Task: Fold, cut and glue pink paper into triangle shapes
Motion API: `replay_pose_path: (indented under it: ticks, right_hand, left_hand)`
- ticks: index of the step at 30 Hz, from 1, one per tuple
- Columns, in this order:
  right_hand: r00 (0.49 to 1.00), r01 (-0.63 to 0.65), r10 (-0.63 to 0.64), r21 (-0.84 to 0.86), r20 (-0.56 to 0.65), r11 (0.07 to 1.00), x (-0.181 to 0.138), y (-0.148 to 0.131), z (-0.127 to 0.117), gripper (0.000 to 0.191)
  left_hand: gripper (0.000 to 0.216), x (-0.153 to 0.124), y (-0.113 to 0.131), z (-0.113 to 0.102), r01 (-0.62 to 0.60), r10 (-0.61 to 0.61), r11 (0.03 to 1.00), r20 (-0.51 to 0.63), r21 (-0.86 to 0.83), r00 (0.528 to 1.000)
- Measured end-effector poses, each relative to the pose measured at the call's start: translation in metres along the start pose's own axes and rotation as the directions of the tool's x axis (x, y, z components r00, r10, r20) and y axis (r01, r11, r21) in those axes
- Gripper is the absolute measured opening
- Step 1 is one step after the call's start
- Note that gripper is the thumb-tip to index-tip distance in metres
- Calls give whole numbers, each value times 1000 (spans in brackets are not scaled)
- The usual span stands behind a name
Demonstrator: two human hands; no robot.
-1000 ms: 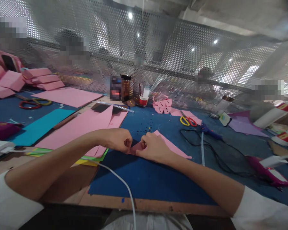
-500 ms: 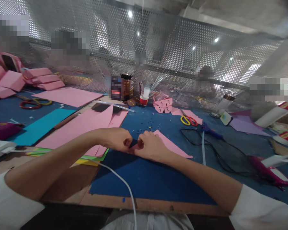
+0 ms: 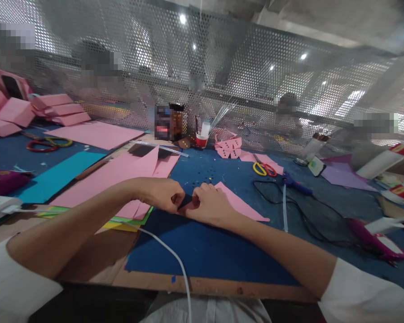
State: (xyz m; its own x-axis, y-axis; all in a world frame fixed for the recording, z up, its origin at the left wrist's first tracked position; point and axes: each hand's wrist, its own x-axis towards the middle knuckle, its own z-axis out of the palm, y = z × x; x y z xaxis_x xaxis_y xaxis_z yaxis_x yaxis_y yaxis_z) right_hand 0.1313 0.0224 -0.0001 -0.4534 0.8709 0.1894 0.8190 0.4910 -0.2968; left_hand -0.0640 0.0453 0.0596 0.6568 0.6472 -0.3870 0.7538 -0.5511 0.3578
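A folded piece of pink paper [image 3: 242,205] lies on the blue mat [image 3: 202,251] in front of me. My left hand [image 3: 163,194] is closed at its left corner, thumb and fingers bent into a pinch. Close beside it, my right hand [image 3: 208,204] curls over the same paper, its fingers closed on the edge. The fingertips of both hands and the corner between them are partly hidden. To the right of my right hand, the paper's pointed end lies flat.
Large pink sheets [image 3: 111,179] and a teal sheet [image 3: 63,175] lie at left. Scissors [image 3: 264,168] and a blue glue gun [image 3: 296,184] with a trailing cable are at right. A white cable [image 3: 168,246] crosses the mat's front left. A perforated screen [image 3: 242,80] stands behind.
My right hand has shifted very slightly left along the pink paper. My left hand keeps its bent pinch in nearly the same place.
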Motion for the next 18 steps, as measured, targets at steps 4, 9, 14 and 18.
replay_pose_path:
  ticks: [4,9,14,18]
  right_hand:
    - [1000,-6,7,-23,9,1000,0,-1,1,50]
    - [1000,-1,1,-49,8,999,0,-3,1,53]
    - [1000,2,-1,-63,24,998,1,-4,0,59]
    - [1000,4,-2,-69,24,998,2,-6,-1,64]
  left_hand:
    - [16,0,-2,-1,-16,16,1000,8,-13,1000]
    - [17,0,-3,-2,-32,32,999,14,-21,999]
    - [18,-1,-4,-3,-41,41,999,3,-7,999]
    - [21,-1,-6,-3,-27,28,1000,-17,10,999]
